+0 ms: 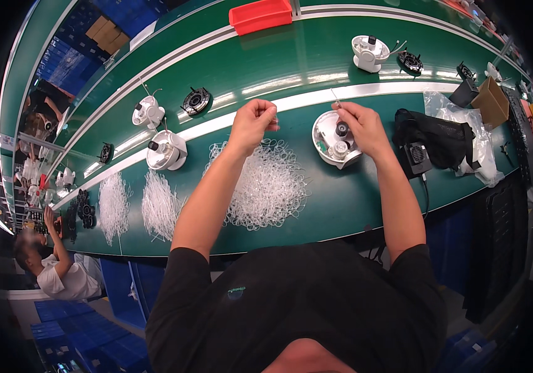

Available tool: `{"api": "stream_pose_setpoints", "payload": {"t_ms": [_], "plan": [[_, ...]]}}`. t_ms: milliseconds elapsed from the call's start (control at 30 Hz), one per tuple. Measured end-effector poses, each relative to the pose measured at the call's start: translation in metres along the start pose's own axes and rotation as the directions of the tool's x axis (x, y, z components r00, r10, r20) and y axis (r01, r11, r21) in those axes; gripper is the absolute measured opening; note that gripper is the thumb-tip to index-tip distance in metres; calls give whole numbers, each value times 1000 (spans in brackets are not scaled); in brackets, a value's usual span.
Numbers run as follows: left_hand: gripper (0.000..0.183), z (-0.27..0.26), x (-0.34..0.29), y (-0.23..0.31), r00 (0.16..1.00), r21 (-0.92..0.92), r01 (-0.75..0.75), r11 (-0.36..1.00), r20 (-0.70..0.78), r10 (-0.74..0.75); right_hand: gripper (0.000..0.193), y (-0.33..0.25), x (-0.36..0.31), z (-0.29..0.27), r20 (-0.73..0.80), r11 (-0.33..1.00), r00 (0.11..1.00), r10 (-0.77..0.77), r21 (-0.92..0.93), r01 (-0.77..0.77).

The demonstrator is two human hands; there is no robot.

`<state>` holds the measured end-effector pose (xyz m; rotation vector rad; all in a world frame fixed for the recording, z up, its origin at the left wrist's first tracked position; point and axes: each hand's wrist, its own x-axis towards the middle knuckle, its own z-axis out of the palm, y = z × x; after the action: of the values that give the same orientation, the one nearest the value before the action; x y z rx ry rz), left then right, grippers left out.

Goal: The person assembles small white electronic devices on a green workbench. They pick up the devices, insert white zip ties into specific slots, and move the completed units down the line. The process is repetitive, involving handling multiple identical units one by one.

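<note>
My left hand [254, 126] is raised above a large pile of looped clear-white plastic pieces [269, 186]. Its fingers are pinched together, with a small translucent bit showing at the fingertips that is too small to name. My right hand [366, 129] pinches a thin wire [336, 96] at the far right rim of a white round housing [325, 152]. That housing lies with its hollow side up; a black cylindrical part [342, 128] and a clear round part [341, 149] show inside. My right fingers partly cover its right side.
Two bundles of straight white strips [114, 208] lie to the left. More white housings [167, 150] and black round frames [197, 101] stand around. A red bin [260, 17] is at the back. On the right are a black bag [431, 133] and a small black fan-like device [417, 156]. Another person [67, 273] sits far left.
</note>
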<state>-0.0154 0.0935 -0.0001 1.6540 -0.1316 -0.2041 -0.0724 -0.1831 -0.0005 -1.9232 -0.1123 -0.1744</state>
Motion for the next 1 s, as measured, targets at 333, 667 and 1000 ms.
{"api": "stream_pose_setpoints", "payload": {"t_ms": [333, 667, 1000], "plan": [[16, 26, 8, 5, 993, -348, -104, 932, 20, 119, 27, -7, 9, 12, 165, 997, 985, -42, -56, 52], [25, 52, -1, 18, 995, -347, -97, 933, -35, 90, 27, -11, 14, 12, 231, 995, 973, -1, -101, 25], [18, 45, -2, 22, 999, -127, 43, 991, 3, -43, 27, -12, 13, 10, 237, 996, 971, 15, -83, 5]]}}
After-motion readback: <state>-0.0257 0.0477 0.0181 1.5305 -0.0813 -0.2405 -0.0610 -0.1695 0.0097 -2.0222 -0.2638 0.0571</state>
